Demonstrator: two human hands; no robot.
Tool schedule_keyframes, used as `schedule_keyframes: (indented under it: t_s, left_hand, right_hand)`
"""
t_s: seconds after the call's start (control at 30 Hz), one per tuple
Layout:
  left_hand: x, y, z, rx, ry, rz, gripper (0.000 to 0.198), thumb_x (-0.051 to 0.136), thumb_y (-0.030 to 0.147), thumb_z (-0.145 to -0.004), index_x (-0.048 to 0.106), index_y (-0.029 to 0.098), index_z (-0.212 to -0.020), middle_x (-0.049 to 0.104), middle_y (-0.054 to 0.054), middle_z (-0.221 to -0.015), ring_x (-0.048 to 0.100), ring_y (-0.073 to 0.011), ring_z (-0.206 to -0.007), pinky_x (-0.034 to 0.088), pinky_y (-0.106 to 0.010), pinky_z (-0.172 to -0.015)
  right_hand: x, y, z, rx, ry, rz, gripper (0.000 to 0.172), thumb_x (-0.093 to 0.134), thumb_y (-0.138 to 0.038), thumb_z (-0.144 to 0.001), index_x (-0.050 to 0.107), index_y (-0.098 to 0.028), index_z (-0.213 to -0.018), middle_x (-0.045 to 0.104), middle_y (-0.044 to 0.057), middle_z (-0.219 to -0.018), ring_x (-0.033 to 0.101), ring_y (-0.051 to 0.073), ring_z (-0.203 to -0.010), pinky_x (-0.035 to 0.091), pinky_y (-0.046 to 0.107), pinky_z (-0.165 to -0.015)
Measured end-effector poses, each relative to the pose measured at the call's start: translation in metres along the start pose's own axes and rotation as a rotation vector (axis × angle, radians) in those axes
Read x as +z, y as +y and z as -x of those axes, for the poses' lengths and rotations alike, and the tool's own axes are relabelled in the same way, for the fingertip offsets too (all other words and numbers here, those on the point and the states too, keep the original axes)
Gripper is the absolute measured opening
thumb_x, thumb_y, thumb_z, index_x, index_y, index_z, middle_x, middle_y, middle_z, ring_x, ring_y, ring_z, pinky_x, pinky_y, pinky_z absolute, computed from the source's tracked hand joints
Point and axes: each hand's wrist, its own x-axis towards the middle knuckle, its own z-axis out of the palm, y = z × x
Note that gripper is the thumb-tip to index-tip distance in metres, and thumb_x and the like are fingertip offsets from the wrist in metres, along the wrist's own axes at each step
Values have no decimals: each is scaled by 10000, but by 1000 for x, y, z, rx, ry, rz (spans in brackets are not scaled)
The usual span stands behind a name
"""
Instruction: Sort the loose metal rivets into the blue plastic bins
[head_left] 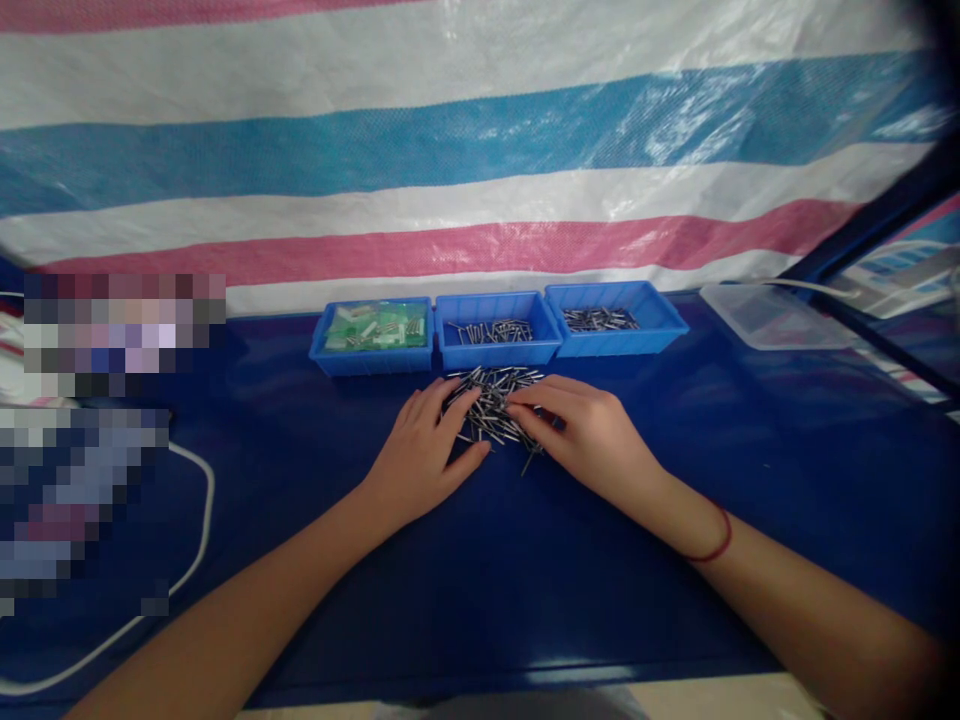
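Note:
A loose pile of thin, dark and silvery metal pins [491,400] lies on the blue tabletop, in front of a row of three blue bins. Their exact kind is too small to tell. My left hand [424,440] rests at the left side of the pile, fingers spread and tips touching the pins. From the right, my right hand [592,425] reaches in with thumb and index finger pinched together at the pile; what lies between those fingertips is hidden.
Green packets fill the left bin [371,360]. More metal pieces lie in the middle bin [499,354] and right bin [615,342]. A clear plastic lid [772,318] sits at back right. A white cable [208,500] curves along the left, near blurred-out items. Striped sheeting [480,130] hangs behind.

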Motion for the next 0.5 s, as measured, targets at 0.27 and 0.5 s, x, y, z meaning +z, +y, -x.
schedule_keyframes:
  t_s: [0.27, 0.5]
  left_hand:
    - [-8, 16, -3, -60, 159, 313, 269, 561, 297, -906, 575, 208, -1159, 638, -73, -1128, 587, -210, -1059, 470, -371, -936]
    - [-12, 24, 2, -216, 286, 499, 139, 601, 321, -876, 653, 202, -927, 669, 7, -788, 580, -121, -644, 459, -240, -610]
  right_hand:
    - [-1, -17, 3, 130, 168, -369, 107, 607, -289, -868, 680, -214, -888, 688, 49, -861, 624, 167, -751, 505, 293, -657]
    - [10, -24, 7, 337, 85, -730, 136, 651, -335, -827, 680, -207, -863, 672, 20, -796, 599, 143, -690, 481, 268, -604]
